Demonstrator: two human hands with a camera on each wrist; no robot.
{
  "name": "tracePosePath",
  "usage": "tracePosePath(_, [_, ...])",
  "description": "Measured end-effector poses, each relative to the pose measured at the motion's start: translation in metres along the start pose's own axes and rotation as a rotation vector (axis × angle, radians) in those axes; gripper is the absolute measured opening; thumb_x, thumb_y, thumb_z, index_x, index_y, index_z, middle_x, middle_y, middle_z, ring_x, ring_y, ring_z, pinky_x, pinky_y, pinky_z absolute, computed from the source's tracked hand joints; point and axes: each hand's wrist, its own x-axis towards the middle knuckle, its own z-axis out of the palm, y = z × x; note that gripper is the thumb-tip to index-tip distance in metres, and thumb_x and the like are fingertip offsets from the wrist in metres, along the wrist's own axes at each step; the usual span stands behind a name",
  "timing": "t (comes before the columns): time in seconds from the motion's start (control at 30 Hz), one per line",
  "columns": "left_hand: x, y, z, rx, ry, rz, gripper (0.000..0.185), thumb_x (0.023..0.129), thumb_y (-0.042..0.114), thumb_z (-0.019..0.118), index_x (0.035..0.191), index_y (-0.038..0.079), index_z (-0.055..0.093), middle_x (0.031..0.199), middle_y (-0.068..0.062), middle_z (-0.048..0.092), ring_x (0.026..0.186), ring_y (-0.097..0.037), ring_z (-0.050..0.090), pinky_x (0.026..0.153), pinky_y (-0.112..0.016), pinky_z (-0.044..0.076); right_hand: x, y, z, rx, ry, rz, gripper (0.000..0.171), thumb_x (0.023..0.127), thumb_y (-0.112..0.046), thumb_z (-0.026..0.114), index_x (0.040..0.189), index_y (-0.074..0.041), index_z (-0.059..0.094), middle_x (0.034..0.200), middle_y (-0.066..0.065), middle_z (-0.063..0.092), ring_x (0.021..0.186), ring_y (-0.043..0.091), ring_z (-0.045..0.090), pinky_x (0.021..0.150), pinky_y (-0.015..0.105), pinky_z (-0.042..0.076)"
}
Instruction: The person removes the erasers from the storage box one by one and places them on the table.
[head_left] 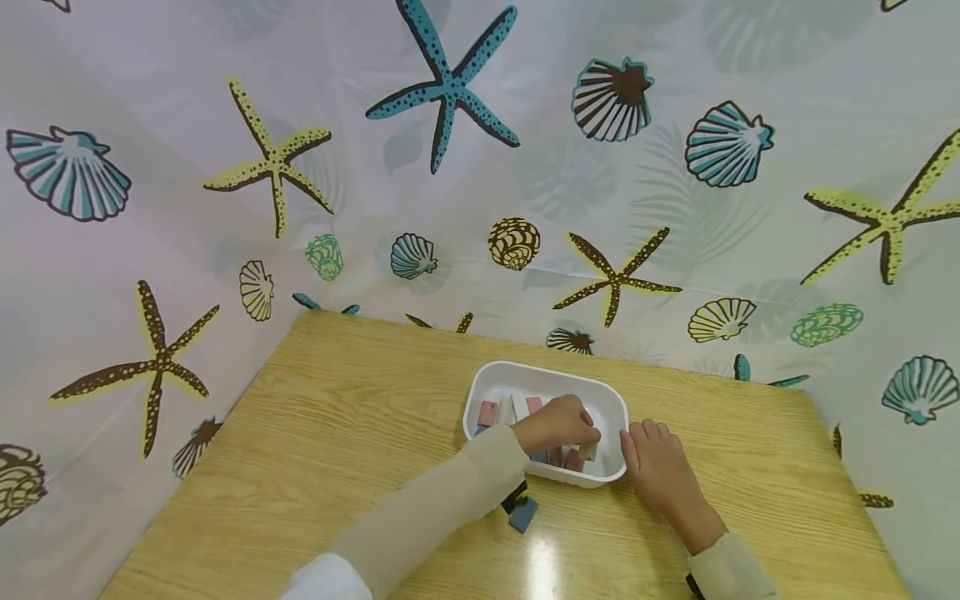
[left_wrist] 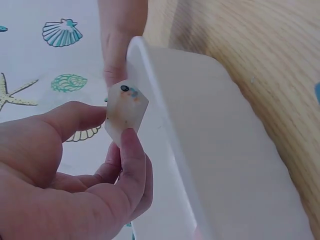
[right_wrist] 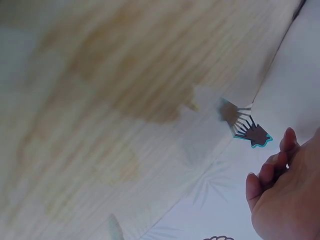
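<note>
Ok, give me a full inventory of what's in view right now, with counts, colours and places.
Table: one, light wood grain, centre.
Tub: one, white, on the table.
Blocks in tub: several, pink, white and blue, exact count hidden by the hand.
Pale tile: one, whitish with small coloured marks, pinched above the tub.
Blue piece: one, on the table beside the tub's near side.
Curtain: white, starfish and shell print, behind the table.
Left hand: in the tub, pinching the pale tile.
Right hand: on the table beside the tub.

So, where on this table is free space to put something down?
The wooden table is bare left of the white bin, up to the far edge. Right of the right hand is also free. Crowded: inside the bin, and near the blue piece under the left sleeve.
</note>
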Motion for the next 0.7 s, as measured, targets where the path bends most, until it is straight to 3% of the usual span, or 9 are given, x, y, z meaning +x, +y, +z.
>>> tracePosePath(0.27, [-0.020,0.003,-0.009,-0.094,-0.002,0.032,0.014,0.081,0.019,0.066,0.089,0.009,0.063,0.080,0.004,0.058,0.067,-0.010,0.052,0.060,-0.023,0.045,0.000,0.001,0.001,0.005,-0.003,0.014,0.028,0.101,-0.026,0.034,0.086,-0.006,0.046,0.079,0.004,0.037,0.074,0.024,0.037,0.062,0.035,0.029])
tracePosePath(0.7, [-0.052,0.015,-0.023,-0.222,-0.075,0.142,0.014,0.084,0.018,0.069,0.090,0.007,0.061,0.080,0.001,0.058,0.070,-0.007,0.053,0.062,-0.019,0.045,0.000,0.000,0.001,0.026,0.021,-0.004,0.026,0.100,-0.024,0.035,0.082,-0.008,0.045,0.077,0.003,0.037,0.071,0.024,0.036,0.060,0.034,0.028])
